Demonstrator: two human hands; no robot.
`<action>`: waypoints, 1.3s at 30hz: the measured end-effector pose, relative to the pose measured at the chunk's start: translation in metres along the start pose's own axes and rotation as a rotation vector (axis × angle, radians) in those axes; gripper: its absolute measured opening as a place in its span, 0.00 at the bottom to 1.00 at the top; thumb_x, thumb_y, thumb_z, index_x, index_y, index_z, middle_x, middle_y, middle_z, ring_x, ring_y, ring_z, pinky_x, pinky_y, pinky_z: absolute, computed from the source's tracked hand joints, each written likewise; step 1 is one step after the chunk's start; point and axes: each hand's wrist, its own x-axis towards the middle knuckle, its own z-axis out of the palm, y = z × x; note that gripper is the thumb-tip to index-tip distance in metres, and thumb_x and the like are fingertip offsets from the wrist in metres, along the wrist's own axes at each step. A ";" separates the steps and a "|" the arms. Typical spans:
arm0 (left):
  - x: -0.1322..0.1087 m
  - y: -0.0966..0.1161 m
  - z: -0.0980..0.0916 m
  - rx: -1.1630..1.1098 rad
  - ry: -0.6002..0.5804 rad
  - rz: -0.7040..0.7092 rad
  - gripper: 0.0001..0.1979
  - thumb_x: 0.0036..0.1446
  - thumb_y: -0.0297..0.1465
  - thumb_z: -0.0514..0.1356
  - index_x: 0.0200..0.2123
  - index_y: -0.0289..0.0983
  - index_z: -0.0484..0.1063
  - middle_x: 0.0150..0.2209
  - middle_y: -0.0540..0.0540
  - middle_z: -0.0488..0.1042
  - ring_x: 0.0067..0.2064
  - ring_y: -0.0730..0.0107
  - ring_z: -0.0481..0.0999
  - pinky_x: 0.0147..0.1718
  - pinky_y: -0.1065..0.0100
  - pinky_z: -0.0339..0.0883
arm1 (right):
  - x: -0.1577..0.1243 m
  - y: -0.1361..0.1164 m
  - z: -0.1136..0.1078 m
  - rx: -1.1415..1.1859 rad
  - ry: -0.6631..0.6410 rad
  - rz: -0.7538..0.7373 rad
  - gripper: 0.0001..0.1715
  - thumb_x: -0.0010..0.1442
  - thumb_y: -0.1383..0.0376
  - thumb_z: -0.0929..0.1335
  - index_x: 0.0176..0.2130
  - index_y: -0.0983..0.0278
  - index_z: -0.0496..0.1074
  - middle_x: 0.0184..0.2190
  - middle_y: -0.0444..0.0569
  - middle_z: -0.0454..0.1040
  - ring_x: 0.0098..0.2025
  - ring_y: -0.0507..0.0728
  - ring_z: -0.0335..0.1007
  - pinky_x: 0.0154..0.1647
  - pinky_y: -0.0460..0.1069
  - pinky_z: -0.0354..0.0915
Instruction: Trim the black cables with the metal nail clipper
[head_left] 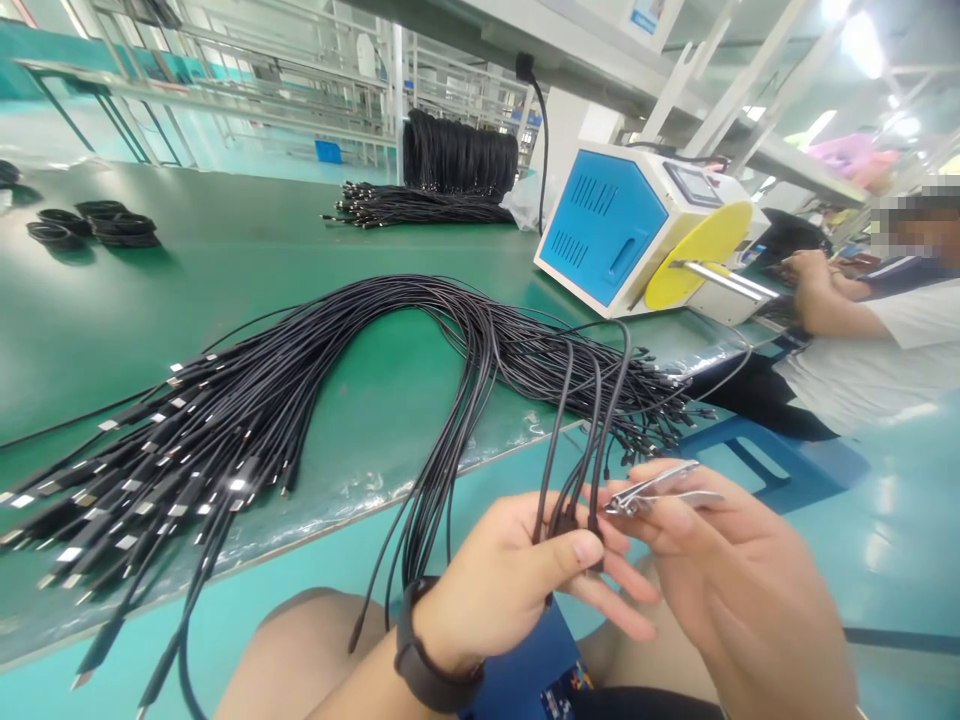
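Note:
Several black cable ends [571, 500] are pinched between the thumb and fingers of my left hand [525, 570], which wears a dark wristband. Close beside it, my right hand [739, 570] grips a silver nail clipper [649, 497], its jaws right at the held cables. Whether the jaws touch a cable I cannot tell. From my left hand the cables run up to a large bundle of black cables [420, 300] arched across the green table [367, 420]. Metal-tipped USB plugs [180, 450] fan out at the bundle's left end; the thinner right ends lie near the table's edge.
A blue and white machine with a yellow disc [615, 235] stands at the table's right back. Behind the bundle sit more stacked black cables [457, 160], and coiled cables [112, 225] lie at left. Another person [885, 310] sits at right near a blue stool [750, 460].

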 end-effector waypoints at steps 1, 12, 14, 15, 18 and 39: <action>0.001 -0.001 0.001 -0.016 0.008 0.007 0.14 0.54 0.37 0.68 0.36 0.31 0.73 0.32 0.41 0.81 0.29 0.65 0.82 0.31 0.69 0.75 | -0.003 0.001 -0.001 -0.024 -0.006 0.020 0.07 0.56 0.60 0.74 0.35 0.59 0.77 0.34 0.47 0.77 0.36 0.56 0.77 0.34 0.46 0.76; 0.002 -0.003 0.018 0.083 0.331 0.119 0.14 0.48 0.27 0.71 0.29 0.34 0.66 0.23 0.50 0.79 0.23 0.73 0.79 0.24 0.77 0.70 | -0.017 0.002 0.005 -0.303 0.015 -0.151 0.05 0.59 0.60 0.72 0.38 0.55 0.77 0.35 0.46 0.80 0.30 0.53 0.78 0.25 0.39 0.73; 0.002 -0.004 0.017 0.120 0.343 0.127 0.12 0.50 0.25 0.69 0.30 0.35 0.66 0.23 0.51 0.79 0.23 0.74 0.79 0.25 0.77 0.70 | -0.016 -0.001 0.008 -0.323 0.029 -0.167 0.05 0.59 0.59 0.72 0.37 0.55 0.78 0.34 0.44 0.80 0.29 0.51 0.78 0.24 0.38 0.72; 0.001 -0.004 0.016 0.131 0.346 0.129 0.12 0.51 0.25 0.69 0.30 0.35 0.66 0.23 0.51 0.79 0.23 0.74 0.79 0.25 0.77 0.70 | -0.015 -0.001 0.009 -0.340 0.035 -0.168 0.05 0.59 0.59 0.72 0.37 0.55 0.78 0.34 0.44 0.80 0.28 0.51 0.77 0.23 0.38 0.72; 0.002 -0.006 0.014 0.145 0.345 0.134 0.11 0.51 0.25 0.68 0.30 0.35 0.66 0.24 0.51 0.79 0.23 0.74 0.79 0.25 0.76 0.70 | -0.014 0.000 0.008 -0.399 0.046 -0.159 0.06 0.59 0.57 0.72 0.37 0.55 0.78 0.33 0.45 0.80 0.28 0.52 0.77 0.23 0.39 0.72; 0.002 -0.003 -0.010 0.167 -0.140 -0.043 0.19 0.65 0.44 0.53 0.49 0.34 0.68 0.38 0.36 0.80 0.20 0.74 0.76 0.22 0.74 0.66 | 0.009 -0.007 -0.007 -0.412 -0.089 -0.090 0.06 0.59 0.58 0.72 0.36 0.57 0.77 0.36 0.44 0.78 0.37 0.53 0.77 0.34 0.40 0.74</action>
